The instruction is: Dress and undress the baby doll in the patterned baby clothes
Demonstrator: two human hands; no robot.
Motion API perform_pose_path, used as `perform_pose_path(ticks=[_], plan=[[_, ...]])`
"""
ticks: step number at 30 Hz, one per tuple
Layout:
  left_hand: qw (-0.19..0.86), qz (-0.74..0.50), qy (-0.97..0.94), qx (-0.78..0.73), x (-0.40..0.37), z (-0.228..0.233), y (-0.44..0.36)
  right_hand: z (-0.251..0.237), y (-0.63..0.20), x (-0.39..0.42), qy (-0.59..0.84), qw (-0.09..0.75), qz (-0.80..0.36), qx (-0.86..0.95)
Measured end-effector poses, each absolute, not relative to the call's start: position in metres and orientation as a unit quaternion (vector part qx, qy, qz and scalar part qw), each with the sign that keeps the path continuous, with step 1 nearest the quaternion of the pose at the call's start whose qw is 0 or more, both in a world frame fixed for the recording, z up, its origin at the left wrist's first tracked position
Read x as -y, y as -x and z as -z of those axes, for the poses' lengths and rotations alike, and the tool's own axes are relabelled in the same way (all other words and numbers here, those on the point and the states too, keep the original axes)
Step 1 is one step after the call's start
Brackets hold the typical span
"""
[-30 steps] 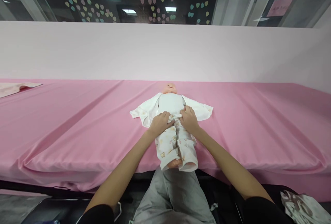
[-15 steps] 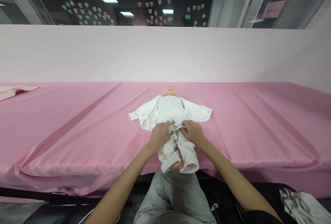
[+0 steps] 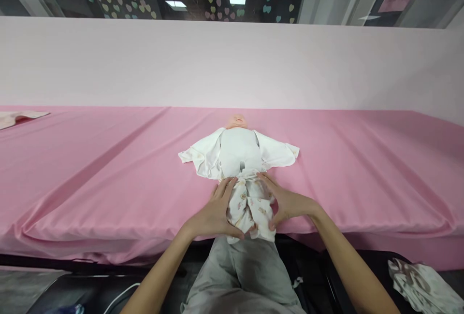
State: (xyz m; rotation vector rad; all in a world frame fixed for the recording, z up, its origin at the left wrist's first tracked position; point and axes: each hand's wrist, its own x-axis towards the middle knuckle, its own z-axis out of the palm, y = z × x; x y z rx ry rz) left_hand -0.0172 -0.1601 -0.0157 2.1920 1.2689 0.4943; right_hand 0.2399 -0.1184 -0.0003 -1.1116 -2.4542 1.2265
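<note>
A baby doll [image 3: 238,121] lies on its back, head toward the wall. Its white top [image 3: 206,154] is spread beneath it with both sleeves out to the sides, and the pale torso [image 3: 239,149] shows. Patterned baby pants [image 3: 250,198] cover its hips and legs. My left hand [image 3: 217,207] rests along the left side of the pants, fingers spread and thumb near the leg opening. On the other side, my right hand [image 3: 284,203] lies against the pants with fingers and thumb apart, fingertips by the waistband. Neither hand is closed on the cloth.
A pink sheet [image 3: 108,174] covers the table, with a white wall [image 3: 217,63] behind it. A pale folded cloth [image 3: 21,117] lies at the far left. Crumpled fabric [image 3: 424,285] sits on a dark chair at lower right.
Both hands have let go of the waistband and opened, moving down around the pant legs. The waistband now sits bunched at the doll's waist. The view has tilted slightly downward.
</note>
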Motion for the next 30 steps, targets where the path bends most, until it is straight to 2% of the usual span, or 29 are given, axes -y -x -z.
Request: perform_pose_path(ticks=[5,14,20,23,26,30], plan=[[0.198,-0.207,-0.83,-0.479,0.168,0.013,0.006,-0.002,-0.231,0.128,0.388,0.061,-0.338,0.855],[0.109,-0.197,-0.865,-0.447,0.168,-0.002,-0.004,-0.014,-0.226,0.12,0.375,0.081,-0.188,0.904],[0.068,-0.188,-0.876,-0.439,0.176,-0.002,-0.012,-0.022,-0.228,0.131,0.39,0.081,-0.175,0.9],[0.054,-0.207,-0.877,-0.431,0.177,0.007,-0.014,-0.012,-0.225,0.143,0.425,0.132,-0.171,0.879],[0.027,-0.237,-0.874,-0.423,0.176,0.021,-0.014,0.01,-0.215,0.15,0.448,0.221,-0.093,0.861],[-0.034,-0.275,-0.86,-0.429,0.177,0.041,-0.015,0.032,-0.2,0.153,0.408,0.338,-0.009,0.848]])
